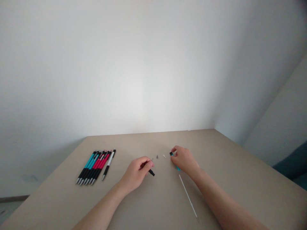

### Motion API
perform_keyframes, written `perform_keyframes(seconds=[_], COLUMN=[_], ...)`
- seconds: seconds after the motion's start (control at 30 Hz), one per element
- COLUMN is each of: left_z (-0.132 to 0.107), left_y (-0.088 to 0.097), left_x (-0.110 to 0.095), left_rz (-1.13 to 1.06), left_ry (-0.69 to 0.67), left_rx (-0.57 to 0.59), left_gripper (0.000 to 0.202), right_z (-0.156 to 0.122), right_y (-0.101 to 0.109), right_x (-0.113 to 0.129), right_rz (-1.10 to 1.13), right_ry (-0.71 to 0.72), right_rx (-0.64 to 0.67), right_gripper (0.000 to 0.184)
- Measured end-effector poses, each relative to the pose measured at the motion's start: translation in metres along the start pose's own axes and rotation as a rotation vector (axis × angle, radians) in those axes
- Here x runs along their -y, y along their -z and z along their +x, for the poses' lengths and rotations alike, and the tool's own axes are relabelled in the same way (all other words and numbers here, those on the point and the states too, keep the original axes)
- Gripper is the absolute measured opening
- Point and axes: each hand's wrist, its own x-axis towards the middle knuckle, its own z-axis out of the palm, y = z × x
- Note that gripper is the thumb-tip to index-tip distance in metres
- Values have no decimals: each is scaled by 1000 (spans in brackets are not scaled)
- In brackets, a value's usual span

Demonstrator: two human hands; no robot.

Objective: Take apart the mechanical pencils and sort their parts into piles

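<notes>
My left hand (137,172) is closed around a black pen grip section (151,172), whose end sticks out below the fingers. A tiny thin part (152,159), perhaps a spring, shows by its fingertips, too small to make out. At the right, my right hand (183,158) pinches a blue pen barrel (178,168) with a black top end (171,153); the fingers hide its middle. Between the hands lie a small grey cone tip (157,157) and a small whitish piece (164,156). A white ink refill (188,196) lies below the right hand, beside the forearm.
On the left of the beige table (134,143), several blue-and-black pens (89,164) and red-and-black pens (102,163) lie side by side. A white-and-black pen (109,163) lies just right of them. Walls (148,80) stand behind the table. Dark teal fabric (292,163) shows at the right edge.
</notes>
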Motion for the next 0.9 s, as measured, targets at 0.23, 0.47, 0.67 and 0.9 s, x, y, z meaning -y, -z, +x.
perform_keyframes(seconds=[0.23, 0.47, 0.67, 0.9], left_z=[0, 1, 1, 0], left_y=[0, 0, 0, 0], left_x=[3, 3, 4, -1], left_rz=[-15, -3, -2, 16], left_ry=[10, 2, -5, 8], left_rx=[14, 17, 15, 13], left_gripper=[39, 37, 37, 36], right_z=[3, 1, 2, -16], right_y=[3, 5, 18, 48], right_x=[-7, -5, -3, 5], right_rz=[-51, -91, -116, -61], right_ry=[-51, -84, -105, -70], right_rx=[-35, -41, -33, 394], right_gripper=[27, 25, 24, 23])
